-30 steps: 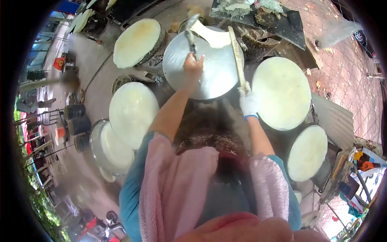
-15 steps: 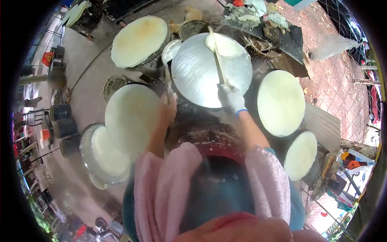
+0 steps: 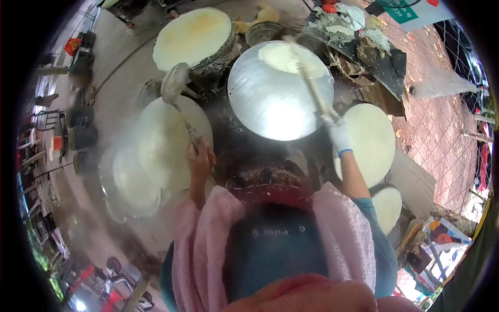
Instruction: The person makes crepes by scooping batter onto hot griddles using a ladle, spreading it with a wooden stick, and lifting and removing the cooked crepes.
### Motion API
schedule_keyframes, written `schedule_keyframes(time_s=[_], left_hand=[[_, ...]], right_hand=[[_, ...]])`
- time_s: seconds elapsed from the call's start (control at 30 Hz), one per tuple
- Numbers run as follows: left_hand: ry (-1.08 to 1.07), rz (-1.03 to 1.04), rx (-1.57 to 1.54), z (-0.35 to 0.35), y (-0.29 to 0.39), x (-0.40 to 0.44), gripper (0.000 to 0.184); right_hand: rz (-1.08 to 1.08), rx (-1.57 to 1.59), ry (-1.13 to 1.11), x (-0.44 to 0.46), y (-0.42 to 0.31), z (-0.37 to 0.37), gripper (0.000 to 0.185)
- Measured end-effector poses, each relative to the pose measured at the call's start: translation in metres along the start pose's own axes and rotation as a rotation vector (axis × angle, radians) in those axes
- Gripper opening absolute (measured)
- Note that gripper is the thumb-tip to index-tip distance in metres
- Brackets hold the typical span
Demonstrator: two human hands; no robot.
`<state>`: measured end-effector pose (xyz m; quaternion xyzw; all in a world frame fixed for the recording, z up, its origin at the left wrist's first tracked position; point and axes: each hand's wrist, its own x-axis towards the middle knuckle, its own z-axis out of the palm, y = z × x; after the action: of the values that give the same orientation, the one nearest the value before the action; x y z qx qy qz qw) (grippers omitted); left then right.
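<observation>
My left hand (image 3: 200, 162) is wrapped round the handle of a metal ladle (image 3: 175, 84), whose bowl is over the upper edge of a pale round sheet (image 3: 174, 140) at the left. In a white glove, my right hand (image 3: 338, 134) grips a long wooden stick (image 3: 311, 86). The stick slants across a round metal griddle (image 3: 270, 112), its far end blurred by motion. Pale batter (image 3: 279, 56) lies on the far part of the griddle, beside and partly under the stick.
More pale rounds lie at the far left (image 3: 193, 35), the right (image 3: 370, 143) and lower right (image 3: 386, 208). A clear-rimmed basin (image 3: 106, 195) stands at the left. Scraps (image 3: 340, 26) cover a dark board beyond the griddle. A wire fence (image 3: 442, 151) runs along the right.
The ladle has moved from over the griddle to the left, with my left hand. The batter has become a rounder patch. My right hand has shifted right, and the stick now slants more.
</observation>
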<state>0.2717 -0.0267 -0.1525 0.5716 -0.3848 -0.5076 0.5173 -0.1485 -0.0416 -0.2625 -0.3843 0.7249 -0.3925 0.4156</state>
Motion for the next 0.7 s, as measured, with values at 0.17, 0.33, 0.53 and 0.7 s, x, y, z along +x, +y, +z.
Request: schedule_keyframes(time_s=[0.17, 0.33, 0.53, 0.7], left_hand=[[0.017, -0.123, 0.101, 0.002, -0.012, -0.011, 0.017], [0.105, -0.218, 0.135, 0.013, -0.016, -0.031, 0.018], [0.15, -0.246, 0.086, 0.019, -0.025, -0.046, 0.015], [0.236, -0.303, 0.132, 0.027, -0.024, -0.051, 0.016]], right_hand=[[0.385, -0.02, -0.378, -0.005, -0.061, 0.013, 0.031], [0.025, -0.23, -0.378, 0.032, -0.012, -0.014, 0.04], [0.29, -0.163, -0.583, 0.054, -0.067, -0.022, 0.033], [0.145, -0.029, -0.667, 0.062, -0.033, -0.037, 0.029]])
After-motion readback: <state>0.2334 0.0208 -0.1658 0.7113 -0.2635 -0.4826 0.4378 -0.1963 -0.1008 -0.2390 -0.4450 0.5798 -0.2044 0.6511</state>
